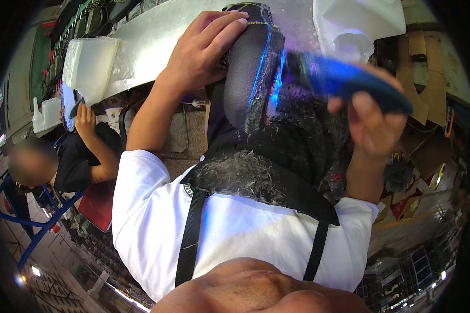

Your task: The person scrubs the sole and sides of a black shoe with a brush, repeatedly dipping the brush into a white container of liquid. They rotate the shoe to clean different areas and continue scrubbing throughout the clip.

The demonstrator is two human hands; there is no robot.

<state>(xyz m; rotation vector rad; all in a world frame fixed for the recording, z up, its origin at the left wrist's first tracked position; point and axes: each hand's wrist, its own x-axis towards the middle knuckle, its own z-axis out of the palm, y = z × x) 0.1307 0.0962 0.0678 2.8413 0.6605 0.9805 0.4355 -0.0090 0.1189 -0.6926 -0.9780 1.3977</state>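
My left hand (pixel 203 47) held what looked like a black leather shoe (pixel 245 73) near its far end, the fingers close together and curled over its top; my thumb was hidden. The shoe lay lengthwise above my lap, its far end over the pale tabletop (pixel 151 52). Its rough, dusty edge faced right, and blue light streaked along it. My right hand (pixel 373 122) was closed around a blue tool (pixel 355 81), the thumb and fingers gripping its sides. The tool was too blurred for me to tell its exact kind, or whether its near end touched the shoe. Pale shreds covered my black apron (pixel 240 175). On the tabletop, a translucent plastic container (pixel 89 68) stood to the left and a white plastic vessel (pixel 365 21) to the right.
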